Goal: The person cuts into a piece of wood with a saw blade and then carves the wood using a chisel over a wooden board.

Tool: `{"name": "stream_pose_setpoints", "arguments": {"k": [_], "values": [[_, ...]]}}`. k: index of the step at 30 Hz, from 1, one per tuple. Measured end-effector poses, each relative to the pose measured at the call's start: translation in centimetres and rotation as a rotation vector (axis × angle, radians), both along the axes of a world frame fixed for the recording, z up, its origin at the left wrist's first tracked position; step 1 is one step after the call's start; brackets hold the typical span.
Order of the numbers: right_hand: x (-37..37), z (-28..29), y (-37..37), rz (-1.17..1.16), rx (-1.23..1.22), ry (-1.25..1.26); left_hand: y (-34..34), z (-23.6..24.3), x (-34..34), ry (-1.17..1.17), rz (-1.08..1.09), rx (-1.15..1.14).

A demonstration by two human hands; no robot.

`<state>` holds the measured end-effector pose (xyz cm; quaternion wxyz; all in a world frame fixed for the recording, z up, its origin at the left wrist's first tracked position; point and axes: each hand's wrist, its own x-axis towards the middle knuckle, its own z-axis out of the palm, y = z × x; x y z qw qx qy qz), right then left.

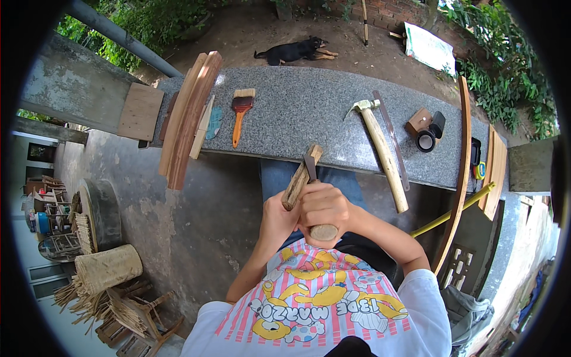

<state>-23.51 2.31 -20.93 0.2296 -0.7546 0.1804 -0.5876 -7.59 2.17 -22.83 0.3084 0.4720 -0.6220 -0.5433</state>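
Observation:
Close to my body, both hands are together just below the front edge of the stone counter. My left hand is closed around the lower end of a short, rough piece of wood, which slants up to the right. Beside it, my right hand wraps around a knife with a thick wooden handle, whose round butt shows beneath the fist. The dark blade lies against the wood's upper part. My fingers partly hide the handle and the lower end of the wood.
On the counter lie a paintbrush, a claw hammer, a thin metal strip, a small black-and-brown object and a tape measure. Long wooden strips overhang its left end. A woven roll stands left; a dog lies beyond.

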Motion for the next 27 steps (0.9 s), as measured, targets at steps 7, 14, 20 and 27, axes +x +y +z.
{"name": "stream_pose_setpoints", "arguments": {"k": [7,14,20,27], "values": [[-0.1,0.2,-0.4,-0.016,-0.032,0.007,-0.2,-0.3,0.2,-0.013,-0.012,0.003],[-0.3,-0.4,-0.5,-0.056,0.005,0.034,-0.2,-0.1,0.2,0.094,0.007,0.159],[0.0,-0.8,0.0,0.002,-0.039,0.051,-0.1,0.8,0.4,0.128,0.000,0.251],[-0.6,-1.2,-1.7,-0.073,-0.007,0.035,-0.1,-0.3,0.8,0.096,-0.009,0.155]]}}
